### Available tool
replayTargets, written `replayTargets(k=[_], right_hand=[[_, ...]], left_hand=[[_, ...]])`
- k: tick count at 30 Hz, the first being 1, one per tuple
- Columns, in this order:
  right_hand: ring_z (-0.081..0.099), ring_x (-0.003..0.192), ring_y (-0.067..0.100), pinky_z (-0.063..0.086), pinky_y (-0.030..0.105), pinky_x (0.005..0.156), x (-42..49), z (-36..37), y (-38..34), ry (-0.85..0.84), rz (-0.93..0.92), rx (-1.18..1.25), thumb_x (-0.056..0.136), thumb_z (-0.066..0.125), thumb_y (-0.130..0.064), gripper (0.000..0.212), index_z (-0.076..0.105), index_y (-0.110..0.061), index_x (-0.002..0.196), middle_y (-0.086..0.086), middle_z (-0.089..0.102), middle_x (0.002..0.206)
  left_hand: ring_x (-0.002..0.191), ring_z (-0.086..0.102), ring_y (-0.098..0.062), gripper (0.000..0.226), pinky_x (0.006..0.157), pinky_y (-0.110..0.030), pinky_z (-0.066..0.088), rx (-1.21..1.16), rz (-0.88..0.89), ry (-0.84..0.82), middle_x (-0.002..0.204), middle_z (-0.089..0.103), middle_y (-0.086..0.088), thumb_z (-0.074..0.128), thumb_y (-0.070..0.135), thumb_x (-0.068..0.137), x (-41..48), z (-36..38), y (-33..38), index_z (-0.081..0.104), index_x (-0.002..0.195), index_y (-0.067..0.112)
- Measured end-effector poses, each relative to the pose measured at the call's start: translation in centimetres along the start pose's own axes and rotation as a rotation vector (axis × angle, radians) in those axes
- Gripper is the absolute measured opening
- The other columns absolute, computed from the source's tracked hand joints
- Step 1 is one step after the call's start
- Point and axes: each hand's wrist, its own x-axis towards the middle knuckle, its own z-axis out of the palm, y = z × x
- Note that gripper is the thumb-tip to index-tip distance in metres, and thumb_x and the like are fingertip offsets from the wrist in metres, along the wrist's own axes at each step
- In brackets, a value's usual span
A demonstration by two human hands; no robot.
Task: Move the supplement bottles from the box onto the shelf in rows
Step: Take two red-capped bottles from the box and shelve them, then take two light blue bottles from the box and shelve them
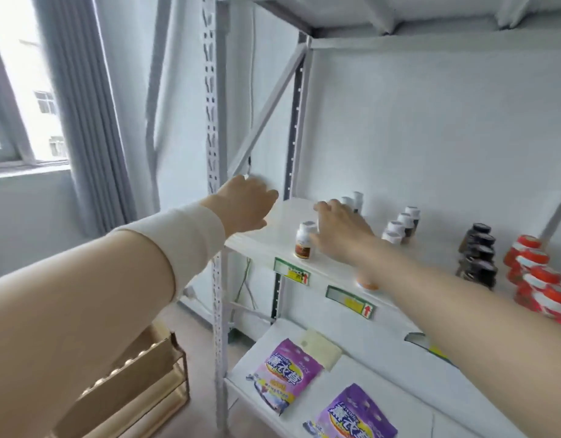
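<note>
Supplement bottles (pixel 398 227) are partly up on the shelf (pixel 282 222) already. More of them look to be waiting in the cardboard box (pixel 130 390) on the floor at far left, going by the pale caps lined up in it. Moving right, the left hand (pixel 244 203) reaches over the shelf's left end with its fingers loose, and I can't see anything in it. Next is one white-capped bottle (pixel 305 240) standing upright near the front edge. The right hand (pixel 339 232) is right up against it, thumb at its side and fingers spread. It's too blurry to tell if that's a grip or a let-go. Past that are the dark jars (pixel 476 254) and the red-lidded jars (pixel 538 279). My guess is they're mid-placement on a new row. Next they'd need to line that bottle up behind the edge, then go back down to the box.
</note>
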Motion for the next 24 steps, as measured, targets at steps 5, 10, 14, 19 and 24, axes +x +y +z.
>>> replayTargets(k=[5,10,14,19,24], right_hand=[[0.036,0.13,0.032,0.033,0.04,0.104,5.6,3.6,-15.6,-0.029,-0.256,-0.018,0.095,0.044,-0.033,0.052,0.032,-0.007,0.139,0.015,0.035,0.142],[0.033,0.133,0.03,0.031,0.04,0.108,8.9,10.8,-31.8,-0.142,-0.493,-0.053,0.095,0.043,-0.034,0.053,0.031,-0.008,0.139,0.014,0.035,0.143],[0.033,0.132,0.029,0.032,0.04,0.108,10.1,17.6,-40.6,-0.247,-0.638,-0.104,0.095,0.044,-0.036,0.054,0.031,-0.009,0.139,0.013,0.037,0.141],[0.033,0.134,0.029,0.03,0.04,0.111,12.9,26.6,-46.5,-0.422,-0.719,-0.125,0.094,0.046,-0.037,0.056,0.031,-0.01,0.14,0.013,0.037,0.142],[0.04,0.129,0.029,0.035,0.038,0.105,17.2,37.6,-50.5,-0.601,-0.783,-0.116,0.094,0.046,-0.039,0.056,0.032,-0.011,0.14,0.012,0.042,0.138]], left_hand=[[0.119,0.051,-0.025,0.048,0.097,-0.034,0.039,-0.017,-0.177,-0.171,0.13,0.052,-0.006,0.046,0.038,0.095,-8.9,8.6,-11.0,0.038,0.136,0.012],[0.121,0.051,-0.025,0.044,0.098,-0.034,0.039,-0.156,-0.364,-0.382,0.131,0.052,-0.007,0.05,0.033,0.093,-20.1,20.7,-19.1,0.042,0.131,0.012],[0.125,0.049,-0.027,0.048,0.101,-0.036,0.039,-0.21,-0.445,-0.528,0.135,0.051,-0.01,0.049,0.034,0.094,-26.1,29.1,-21.8,0.04,0.135,0.011],[0.122,0.051,-0.027,0.045,0.098,-0.037,0.041,-0.364,-0.48,-0.671,0.131,0.054,-0.01,0.053,0.034,0.092,-29.1,39.3,-22.8,0.044,0.129,0.01],[0.112,0.055,-0.026,0.031,0.093,-0.037,0.043,-0.53,-0.549,-0.809,0.122,0.057,-0.009,0.046,0.027,0.096,-30.0,51.5,-21.9,0.047,0.123,0.012]])
